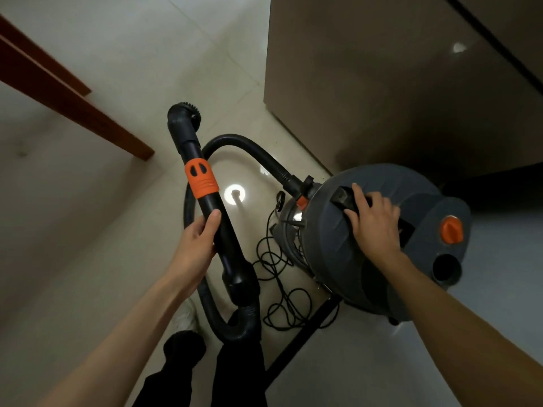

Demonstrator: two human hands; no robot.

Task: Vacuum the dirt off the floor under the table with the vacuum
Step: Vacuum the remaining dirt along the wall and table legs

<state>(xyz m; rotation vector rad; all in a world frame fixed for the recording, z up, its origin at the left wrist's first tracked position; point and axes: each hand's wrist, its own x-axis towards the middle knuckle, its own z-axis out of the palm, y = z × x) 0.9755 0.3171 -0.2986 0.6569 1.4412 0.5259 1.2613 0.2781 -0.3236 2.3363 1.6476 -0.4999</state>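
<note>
**Both my hands on the vacuum, wand lifted off the floor**

The pale tiled floor (123, 54) fills most of what I see, glossy enough to throw back a bright ring of light near the middle. A big brown cabinet (382, 83) stands at the upper right, and a reddish wooden beam (73, 98) cuts across the upper left.

The vacuum (338, 245) sits on the floor to my right, a dark grey drum with an orange knob (451, 230) on its lid and a round open port just beside that knob. My right hand (374, 221) lies on top of the drum, fingers curled round its black carry handle (345, 199).

A black hose (249, 148) arcs out of the drum's side, runs away from me, then loops back down round my legs to join the wand (217, 218). My left hand (197, 242) grips that wand just below its orange collar (201, 179), thumb wrapped over the tube. The wand points up and away from me, and its round brush nozzle (185, 113) is raised clear of the tiles.

A thin black power cord (282, 277) lies in loose tangled loops on the floor between the hose and the drum. My white shoe (185, 314) shows below my left forearm.
</note>
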